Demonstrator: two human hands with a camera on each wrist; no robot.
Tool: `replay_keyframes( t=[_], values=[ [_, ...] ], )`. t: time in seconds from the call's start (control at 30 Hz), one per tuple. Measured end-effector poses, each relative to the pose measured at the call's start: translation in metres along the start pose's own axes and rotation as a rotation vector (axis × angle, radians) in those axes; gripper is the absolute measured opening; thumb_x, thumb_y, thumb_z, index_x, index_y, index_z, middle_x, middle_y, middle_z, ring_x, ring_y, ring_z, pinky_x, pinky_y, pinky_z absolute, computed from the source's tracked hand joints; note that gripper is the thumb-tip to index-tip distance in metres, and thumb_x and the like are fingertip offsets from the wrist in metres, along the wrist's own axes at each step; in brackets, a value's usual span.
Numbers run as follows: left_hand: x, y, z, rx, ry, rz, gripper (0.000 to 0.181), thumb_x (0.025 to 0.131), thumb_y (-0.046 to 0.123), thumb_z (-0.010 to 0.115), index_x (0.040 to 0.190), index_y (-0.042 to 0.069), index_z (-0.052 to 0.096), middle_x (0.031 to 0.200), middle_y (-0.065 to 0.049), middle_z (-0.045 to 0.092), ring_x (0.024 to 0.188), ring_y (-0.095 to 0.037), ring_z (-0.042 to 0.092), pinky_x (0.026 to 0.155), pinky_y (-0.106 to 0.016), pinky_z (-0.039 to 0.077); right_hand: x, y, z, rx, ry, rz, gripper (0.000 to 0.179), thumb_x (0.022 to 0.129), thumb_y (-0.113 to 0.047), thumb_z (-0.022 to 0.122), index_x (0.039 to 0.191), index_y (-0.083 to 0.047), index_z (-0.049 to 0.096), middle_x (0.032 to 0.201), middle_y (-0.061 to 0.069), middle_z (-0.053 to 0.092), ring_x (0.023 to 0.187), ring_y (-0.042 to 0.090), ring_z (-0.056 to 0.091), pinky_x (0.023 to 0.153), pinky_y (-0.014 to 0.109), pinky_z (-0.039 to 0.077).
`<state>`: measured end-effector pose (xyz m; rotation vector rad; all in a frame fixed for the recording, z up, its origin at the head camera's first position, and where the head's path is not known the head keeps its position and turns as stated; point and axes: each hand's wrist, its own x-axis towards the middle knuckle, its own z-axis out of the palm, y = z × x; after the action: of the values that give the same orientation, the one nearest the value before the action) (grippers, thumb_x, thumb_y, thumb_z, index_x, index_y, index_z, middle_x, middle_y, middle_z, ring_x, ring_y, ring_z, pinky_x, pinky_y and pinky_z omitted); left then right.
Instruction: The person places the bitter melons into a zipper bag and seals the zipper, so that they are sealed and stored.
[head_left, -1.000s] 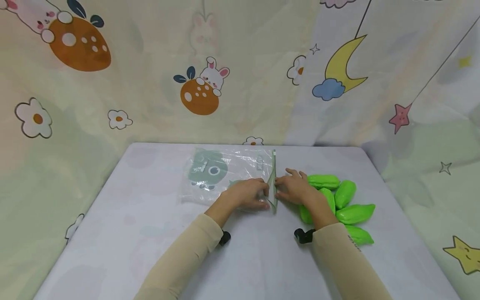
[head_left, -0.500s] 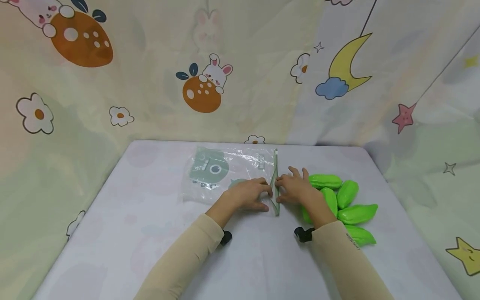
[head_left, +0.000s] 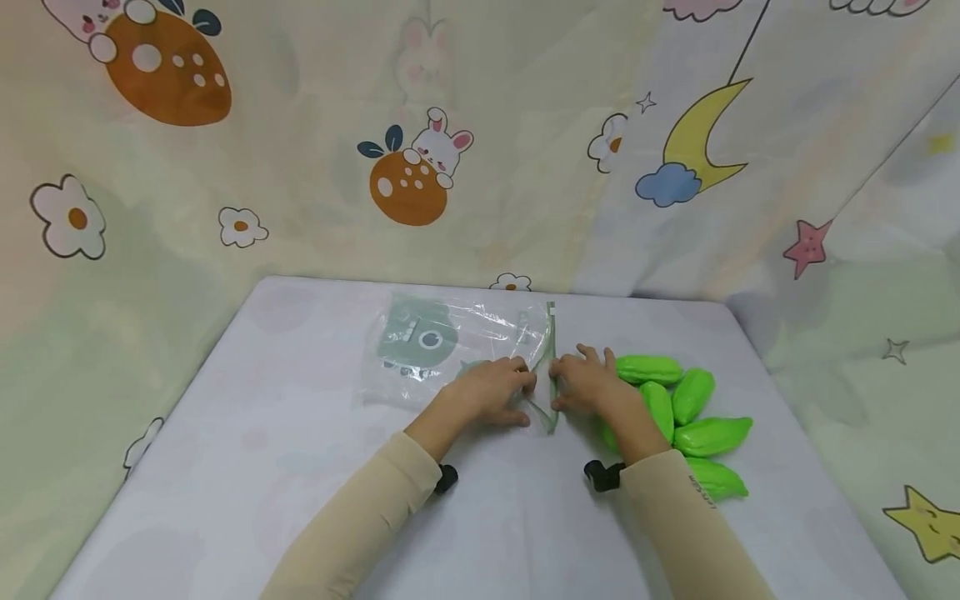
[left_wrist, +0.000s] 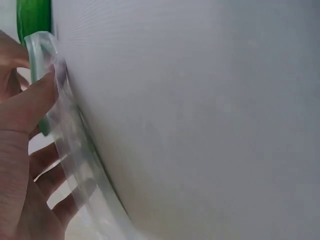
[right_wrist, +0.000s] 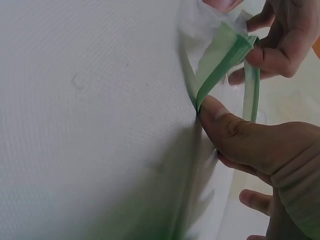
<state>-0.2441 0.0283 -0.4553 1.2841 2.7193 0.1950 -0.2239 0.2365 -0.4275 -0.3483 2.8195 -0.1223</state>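
A clear zip bag [head_left: 480, 321] with a pale green cartoon print lies flat on the table, its green zip edge [head_left: 552, 329] facing right. My left hand [head_left: 487, 392] holds one layer at the mouth, with the thumb against the plastic in the left wrist view. Across the gap my right hand [head_left: 592, 387] pinches the other layer's green strip [right_wrist: 222, 67], thumb on its edge. Between the hands the mouth stands parted. Bright green, glossy, pod-shaped pieces [head_left: 712, 436] lie right of the right hand; its forearm partly hides several of them.
The white table [head_left: 247, 467] ends at a patterned cloth backdrop [head_left: 300, 167] behind and at both sides. A small black camera mount sits at each wrist, the right one [head_left: 603, 476] just above the tabletop.
The left hand has shifted slightly left, drawing its layer away from the right hand. The bag's mouth is parted wider than half a second ago. The green pieces stay in place.
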Motion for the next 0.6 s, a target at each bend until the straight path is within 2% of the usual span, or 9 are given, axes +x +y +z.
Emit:
replay_keyframes(
  t=[0.13,0.3,0.43,0.6],
  values=[
    [0.002,0.0052,-0.0046,0.085,-0.011,-0.005,0.043,0.086,0.057,0.077,0.116,0.03,0.062,0.111,0.006,0.055,0.099,-0.016,0.057,0.081,-0.036,0.052,-0.003,0.0042,-0.0027,0.017,0.013,0.005,0.054,0.087,-0.035,0.082,0.135,-0.015,0.065,0.145,0.012,0.056,0.149,0.049,0.026,0.114,0.078,0.009],
    [0.0009,0.0094,-0.0073,0.125,-0.049,-0.031,0.045,0.085,0.06,0.076,0.121,0.034,0.067,0.117,0.006,0.057,0.106,-0.017,0.057,0.084,-0.036,0.052,-0.0046,0.004,-0.002,0.026,-0.005,0.005,0.055,0.088,-0.036,0.081,0.136,-0.015,0.064,0.147,0.012,0.055,0.148,0.049,0.027,0.114,0.078,0.009],
    [-0.0012,0.0095,-0.0072,0.174,-0.042,-0.067,0.052,0.084,0.065,0.074,0.121,0.029,0.065,0.125,0.004,0.057,0.115,-0.017,0.055,0.095,-0.039,0.049,-0.0035,0.0009,-0.0021,-0.021,-0.015,-0.015,0.056,0.088,-0.039,0.08,0.137,-0.016,0.065,0.15,0.01,0.053,0.148,0.049,0.028,0.114,0.077,0.011],
    [-0.004,0.0069,-0.0054,0.186,0.018,-0.086,0.06,0.082,0.069,0.074,0.123,0.029,0.059,0.14,0.0,0.052,0.135,-0.023,0.045,0.111,-0.046,0.039,-0.0028,-0.0014,-0.0033,-0.06,-0.034,-0.027,0.057,0.091,-0.041,0.078,0.14,-0.017,0.064,0.153,0.009,0.049,0.148,0.049,0.027,0.114,0.078,0.012]
  ],
)
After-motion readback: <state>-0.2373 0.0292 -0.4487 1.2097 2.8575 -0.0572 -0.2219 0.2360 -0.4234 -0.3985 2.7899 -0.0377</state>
